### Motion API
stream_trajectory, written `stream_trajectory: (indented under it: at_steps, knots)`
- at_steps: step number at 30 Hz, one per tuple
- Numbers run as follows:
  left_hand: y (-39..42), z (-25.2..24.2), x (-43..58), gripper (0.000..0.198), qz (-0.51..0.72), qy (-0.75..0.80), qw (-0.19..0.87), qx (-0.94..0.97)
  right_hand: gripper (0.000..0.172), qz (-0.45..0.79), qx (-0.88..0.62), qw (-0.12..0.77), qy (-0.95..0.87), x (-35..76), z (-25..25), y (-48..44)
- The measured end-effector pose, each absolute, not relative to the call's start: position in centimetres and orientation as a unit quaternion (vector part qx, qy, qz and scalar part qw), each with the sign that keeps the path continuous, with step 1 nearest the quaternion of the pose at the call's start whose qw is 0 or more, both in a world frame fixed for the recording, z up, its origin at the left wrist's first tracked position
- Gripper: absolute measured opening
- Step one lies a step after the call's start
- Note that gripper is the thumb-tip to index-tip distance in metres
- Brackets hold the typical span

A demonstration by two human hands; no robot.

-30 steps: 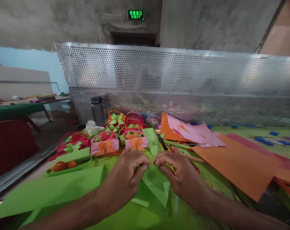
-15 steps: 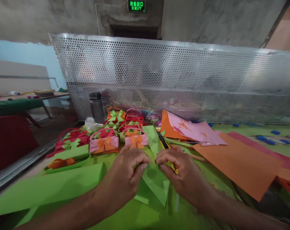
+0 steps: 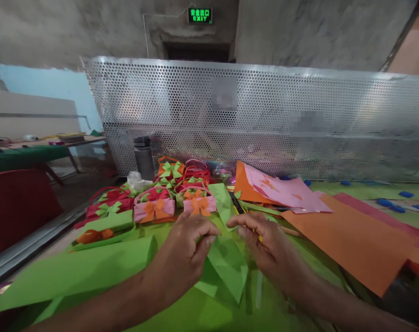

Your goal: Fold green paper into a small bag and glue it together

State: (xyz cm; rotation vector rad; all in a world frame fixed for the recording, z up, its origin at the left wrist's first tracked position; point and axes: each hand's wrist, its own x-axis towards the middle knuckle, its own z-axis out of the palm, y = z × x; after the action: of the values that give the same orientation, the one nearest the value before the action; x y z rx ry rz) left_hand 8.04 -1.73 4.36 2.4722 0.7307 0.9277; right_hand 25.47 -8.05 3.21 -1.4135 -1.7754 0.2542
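My left hand (image 3: 186, 251) pinches the upper edge of a folded green paper piece (image 3: 226, 265) in front of me. My right hand (image 3: 265, 244) sits just to its right, fingers curled and slightly blurred, pinching the same paper's far flap (image 3: 223, 203), which stands up between the hands. A yellow and black tool (image 3: 237, 206) lies partly under my right hand. The paper rests on a green-covered table (image 3: 202, 313).
Several small paper baskets with bows (image 3: 154, 207) stand beyond my hands. A large green sheet (image 3: 74, 272) lies left, orange sheets (image 3: 348, 235) and pink sheets (image 3: 285, 191) right. A grey bottle (image 3: 143, 158) stands before a perforated metal panel (image 3: 251, 115). A red chair (image 3: 15, 203) is at left.
My right hand has shifted slightly right, opening a small gap from the left hand. The camera view has tilted a little. The left hand keeps its pinch on the green paper.
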Motion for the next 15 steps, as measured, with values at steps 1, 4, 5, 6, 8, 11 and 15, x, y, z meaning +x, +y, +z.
stream_trajectory:
  at_steps: [1, 4, 5, 6, 8, 11, 15]
  knots:
    - [-1.8, 4.3, 8.1, 0.019, 0.332, 0.260, 0.200, 0.884, 0.019, 0.103, -0.567, 0.412, -0.706, 25.3, 3.3, -8.1]
    - [-2.1, 3.8, 8.2, 0.017, 0.331, 0.251, 0.193, 0.889, 0.012, 0.099, -0.563, 0.394, -0.720, 24.7, 3.1, -8.2]
    - [-2.3, 3.7, 8.3, 0.016, 0.331, 0.247, 0.187, 0.891, 0.007, 0.089, -0.558, 0.387, -0.729, 24.5, 3.0, -8.2]
    - [-2.4, 3.6, 8.3, 0.016, 0.332, 0.242, 0.181, 0.893, 0.003, 0.076, -0.552, 0.380, -0.738, 24.4, 2.9, -8.2]
    - [-2.4, 3.8, 8.3, 0.015, 0.333, 0.232, 0.175, 0.897, 0.009, 0.049, -0.543, 0.374, -0.750, 24.3, 2.9, -8.2]
    - [-2.3, 4.9, 8.0, 0.016, 0.356, 0.236, 0.177, 0.887, 0.012, 0.034, -0.544, 0.386, -0.744, 24.8, 3.1, -7.9]
    - [-1.3, 6.7, 7.2, 0.025, 0.437, 0.297, 0.196, 0.826, 0.014, 0.077, -0.559, 0.427, -0.706, 26.2, 3.8, -7.2]
